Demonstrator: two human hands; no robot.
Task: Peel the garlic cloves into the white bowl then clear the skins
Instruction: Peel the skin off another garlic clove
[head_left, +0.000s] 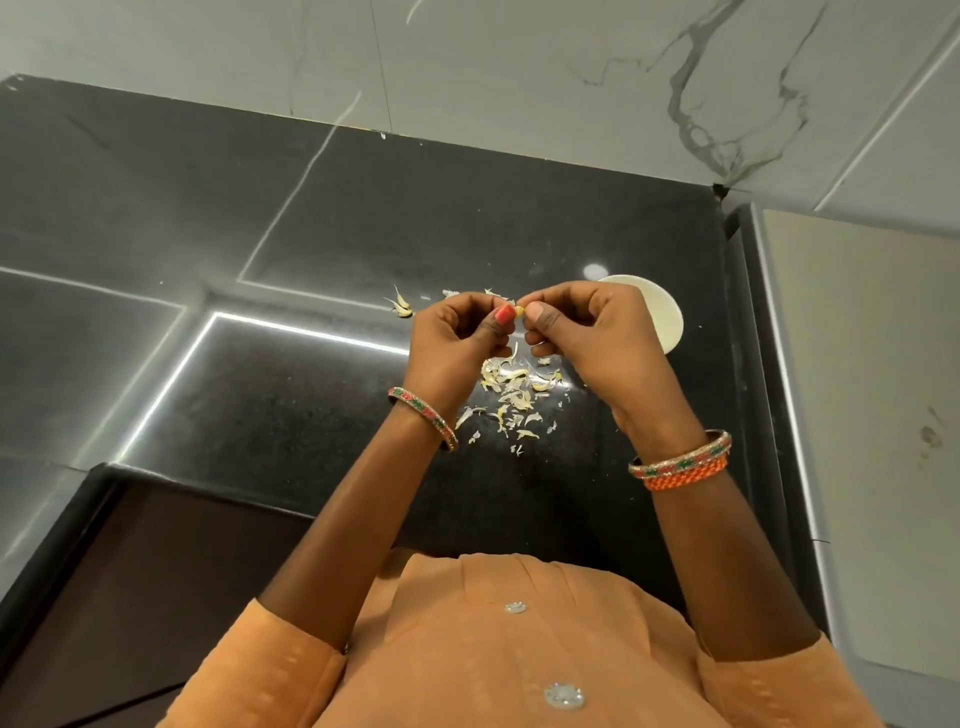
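Garlic clove (518, 310), small and yellowish, is pinched between the thumbs and curled fingers of both hands, held above the black counter (322, 239). Nearest the viewer, the orange garment (519, 649) and two bangled forearms lead up to the left hand (457, 338) and right hand (587, 332), each closed narrowly on the clove, apparently working its skin loose. Below and between the wrists lies a scatter of pale skins (511, 395) on the counter. Farther off, another unpeeled clove (402, 306) rests left of the hands, and the white bowl (657, 317) sits just beyond the right hand, partly hidden by it; its contents cannot be seen. Risks from here: the slick clove may slip from the pinch and fall among the skins instead of the bowl, and light skins may drift off the counter edge when swept.
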